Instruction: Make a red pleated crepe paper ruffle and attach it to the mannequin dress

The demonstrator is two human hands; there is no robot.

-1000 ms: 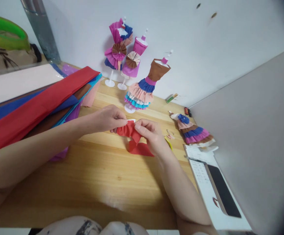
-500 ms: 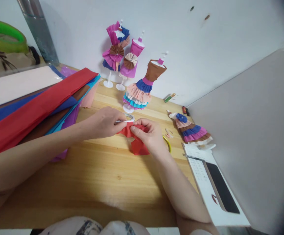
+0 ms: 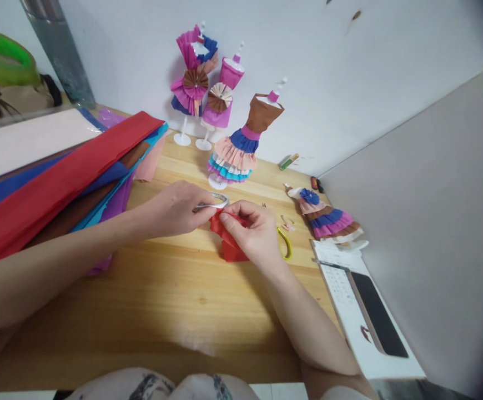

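My left hand (image 3: 179, 208) is closed in a pinch on a small roll of white tape (image 3: 219, 200) just above the wooden table (image 3: 162, 300). My right hand (image 3: 253, 230) is closed on a gathered strip of red crepe paper (image 3: 227, 241), which rests on the table beneath it. The two hands meet at the paper's upper end, fingertips nearly touching. Yellow-handled scissors (image 3: 285, 244) lie just right of my right hand, partly hidden by it.
Folded crepe sheets (image 3: 58, 183) in red, blue, brown and purple are stacked at the left. Three paper-dressed mannequins (image 3: 235, 147) stand by the wall; another paper dress (image 3: 327, 219) lies flat at the right. A phone (image 3: 377, 314) rests on a white sheet beside a grey partition.
My left hand now pinches the tape roll at the paper's top. The red strip has been gathered shorter under my right hand, and the view has shifted slightly.
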